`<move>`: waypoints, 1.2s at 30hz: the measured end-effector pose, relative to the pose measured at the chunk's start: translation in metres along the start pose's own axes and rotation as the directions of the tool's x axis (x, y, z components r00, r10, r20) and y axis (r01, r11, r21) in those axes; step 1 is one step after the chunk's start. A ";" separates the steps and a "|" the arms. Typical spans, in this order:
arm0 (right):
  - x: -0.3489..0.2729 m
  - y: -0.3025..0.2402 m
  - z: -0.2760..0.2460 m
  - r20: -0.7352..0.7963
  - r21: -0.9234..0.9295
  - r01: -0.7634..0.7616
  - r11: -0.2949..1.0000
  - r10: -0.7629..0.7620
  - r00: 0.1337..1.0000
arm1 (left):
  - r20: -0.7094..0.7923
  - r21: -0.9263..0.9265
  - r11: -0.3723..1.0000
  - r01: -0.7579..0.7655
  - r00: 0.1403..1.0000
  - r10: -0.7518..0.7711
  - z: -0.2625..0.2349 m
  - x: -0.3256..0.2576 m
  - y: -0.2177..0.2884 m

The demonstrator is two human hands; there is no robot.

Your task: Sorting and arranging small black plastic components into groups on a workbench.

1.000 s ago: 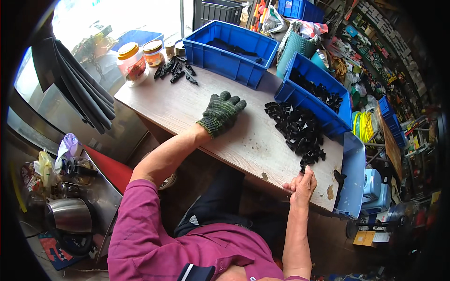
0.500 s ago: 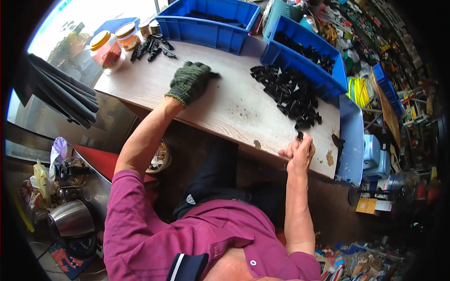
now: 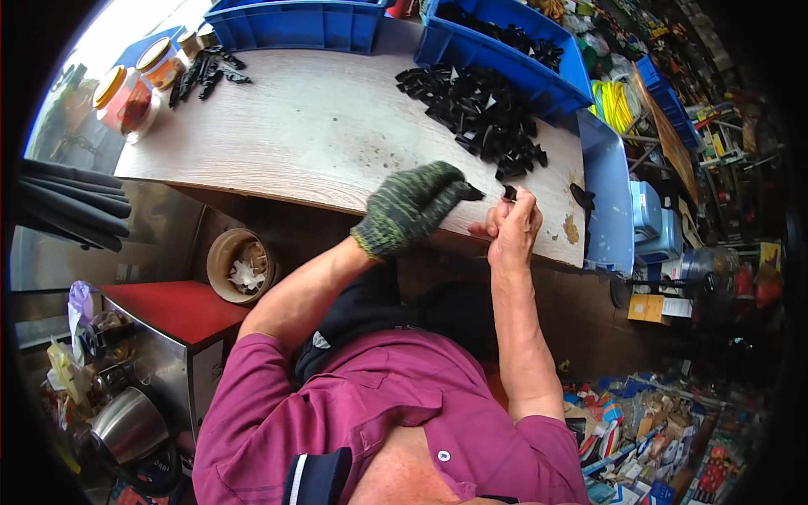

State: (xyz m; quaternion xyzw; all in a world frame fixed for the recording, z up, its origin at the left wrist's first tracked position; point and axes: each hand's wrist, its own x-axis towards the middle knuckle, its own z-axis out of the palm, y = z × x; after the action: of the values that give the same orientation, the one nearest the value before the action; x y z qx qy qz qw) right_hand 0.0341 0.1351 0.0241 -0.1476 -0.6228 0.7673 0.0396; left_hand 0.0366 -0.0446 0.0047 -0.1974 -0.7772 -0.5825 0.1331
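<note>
My left hand (image 3: 412, 206), in a dark green knitted glove, is over the table's near edge with its fingers closed on a small black plastic piece (image 3: 475, 193), which sticks out past the fingertips. Just to its right, my bare right hand (image 3: 515, 229) pinches another small black piece (image 3: 509, 192) between thumb and finger. The two pieces are close together but apart. Beyond the right hand, a heap of black plastic pieces (image 3: 484, 114) lies on the pale wooden table (image 3: 295, 126). A smaller group of longer black parts (image 3: 204, 74) lies at the far left.
Blue bins stand along the back: one (image 3: 295, 29) at the middle, another (image 3: 539, 76) behind the heap with black pieces inside. Lidded jars (image 3: 124, 101) crowd the left end. A light-blue tub (image 3: 608, 202) adjoins the right edge. Below left stands a waste bucket (image 3: 219, 265).
My left hand has swung from the table's left part to the near edge, beside the right hand. The right hand keeps its pinch. The whole view has shifted, the table sitting higher.
</note>
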 end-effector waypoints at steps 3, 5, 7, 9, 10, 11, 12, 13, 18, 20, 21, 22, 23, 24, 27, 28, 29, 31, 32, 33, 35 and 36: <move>-0.001 0.001 0.003 -0.028 -0.009 -0.011 1.000 0.011 1.000 | 0.011 0.043 0.999 -0.012 1.000 0.012 0.026 0.003 -0.001; 0.001 0.005 -0.002 -0.005 -0.022 0.027 0.999 -0.027 1.000 | 0.001 0.065 0.998 0.018 1.000 -0.018 0.032 0.006 0.007; 0.002 0.005 -0.003 -0.011 -0.031 0.040 0.999 -0.040 0.999 | 0.002 0.034 0.998 0.051 0.999 -0.052 0.034 0.007 0.004; -0.001 0.003 0.000 -0.008 -0.053 0.080 0.995 -0.080 0.997 | 0.002 0.008 0.996 0.089 0.996 -0.089 0.035 0.007 0.002; -0.002 0.005 0.001 -0.018 -0.054 0.080 0.995 -0.081 0.997 | -0.024 0.033 0.996 0.086 0.996 -0.085 0.037 0.008 0.002; -0.002 0.008 0.001 -0.021 -0.078 0.110 0.991 -0.112 0.994 | -0.050 0.059 0.995 0.084 0.995 -0.081 0.038 0.010 0.002; -0.001 0.010 0.001 -0.024 -0.101 0.139 0.985 -0.142 0.990 | -0.076 0.084 0.993 0.082 0.994 -0.075 0.041 0.011 0.002; 0.005 0.014 -0.001 -0.047 -0.076 0.186 0.980 -0.189 0.981 | -0.123 0.033 0.997 0.068 0.990 -0.063 0.048 0.013 0.002; 0.001 0.019 -0.010 -0.012 -0.179 0.294 0.939 -0.301 0.954 | -0.222 0.064 0.997 -0.049 0.973 0.062 0.080 0.007 0.009; 0.002 0.014 -0.015 -0.006 -0.253 0.385 0.888 -0.399 0.917 | -0.202 -0.007 0.993 0.122 0.972 -0.121 0.086 0.008 0.015; 0.003 0.014 -0.015 -0.008 -0.257 0.388 0.885 -0.403 0.915 | -0.201 -0.012 0.993 0.118 0.972 -0.118 0.086 0.008 0.015; 0.004 0.014 -0.013 0.004 -0.234 0.401 0.886 -0.411 0.911 | -0.166 -0.052 0.995 0.087 0.982 -0.095 0.083 0.008 0.015; 0.004 0.014 -0.012 0.016 -0.211 0.414 0.886 -0.420 0.907 | -0.131 -0.092 0.994 0.057 0.989 -0.069 0.079 0.008 0.014; 0.005 0.013 -0.012 0.028 -0.188 0.426 0.885 -0.428 0.903 | -0.131 -0.096 0.994 0.054 0.989 -0.066 0.075 0.006 0.014; 0.008 0.004 -0.018 -0.070 -0.005 0.002 1.000 -0.002 0.998 | -0.095 -0.236 0.957 0.171 0.976 -0.197 0.063 -0.004 0.008; 0.011 -0.008 -0.017 -0.104 0.070 0.003 0.998 0.005 0.995 | -0.114 -0.328 0.925 0.194 0.964 -0.242 0.060 -0.008 0.005; 0.023 -0.016 -0.028 -0.221 0.087 0.020 0.996 0.000 0.975 | -0.076 -0.361 0.903 0.235 0.957 -0.279 0.055 -0.010 0.010; 0.046 -0.035 -0.055 -0.393 0.101 0.106 0.989 -0.059 0.918 | -0.040 -0.394 0.877 0.276 0.948 -0.317 0.053 -0.010 0.012; 0.052 -0.046 -0.066 -0.455 0.095 0.179 0.979 -0.118 0.883 | -0.061 -0.366 0.903 0.226 0.962 -0.266 0.055 -0.009 0.009; 0.057 -0.052 -0.075 -0.519 0.055 0.175 0.983 -0.122 0.846 | -0.080 -0.337 0.925 0.175 0.974 -0.214 0.057 -0.008 0.006; 0.059 -0.052 -0.083 -0.527 -0.017 0.167 0.986 -0.151 0.836 | -0.085 -0.271 0.948 0.165 0.977 -0.194 0.058 -0.007 0.006; 0.062 -0.046 -0.083 -0.467 -0.066 0.159 0.985 -0.172 0.867 | -0.090 -0.199 0.968 0.155 0.980 -0.176 0.059 -0.007 0.007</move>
State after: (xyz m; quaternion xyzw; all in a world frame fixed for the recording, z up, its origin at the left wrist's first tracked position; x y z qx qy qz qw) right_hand -0.0081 0.2391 0.0428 -0.2762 -0.6146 0.6941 0.2533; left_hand 0.0475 0.0121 -0.0093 -0.1122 -0.7232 -0.6732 0.1057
